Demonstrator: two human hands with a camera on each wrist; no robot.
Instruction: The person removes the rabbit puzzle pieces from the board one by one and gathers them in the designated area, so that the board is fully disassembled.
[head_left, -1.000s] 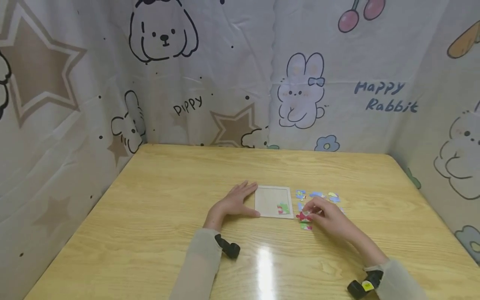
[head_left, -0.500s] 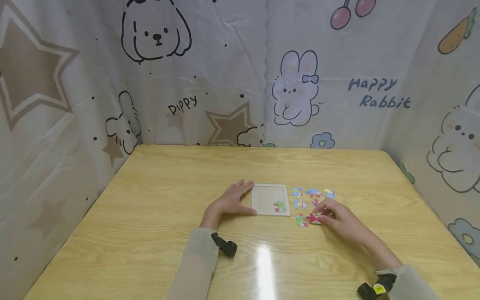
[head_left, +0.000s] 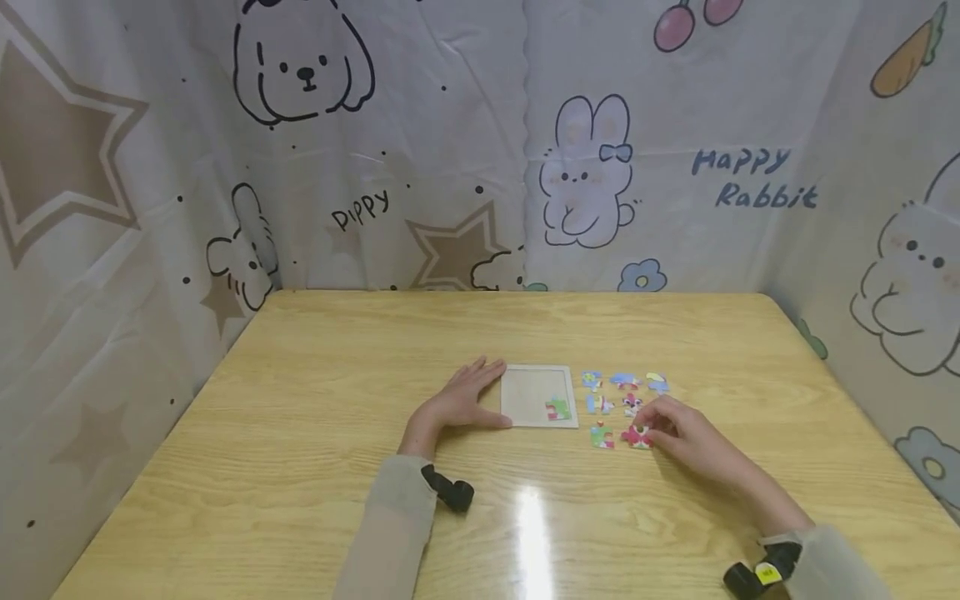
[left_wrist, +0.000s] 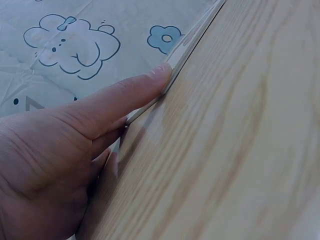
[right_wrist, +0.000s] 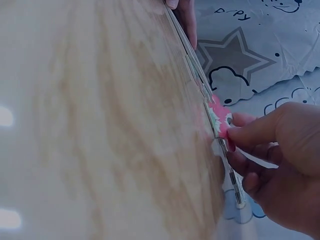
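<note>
My left hand lies at the left side of a pale wooden puzzle tray. Its fingers are spread, the thumb at the near corner and fingertips at the far one; the left wrist view shows the straight thumb pressing the tray's edge. In the tray's near right corner lies one green and pink jigsaw piece. Right of the tray, my right hand pinches a red jigsaw piece between thumb and finger. The right wrist view shows this piece tilted up, its pink-red and green face partly covered by the fingertips.
Several loose jigsaw pieces lie in rough rows right of the tray, among them a green one, a blue one and a dog-face one. A printed curtain encloses the wooden table behind and at both sides.
My right hand has moved right with the red piece, away from the tray, uncovering the green piece and others beneath it. The left hand stays at the tray. The head view has shifted slightly.
</note>
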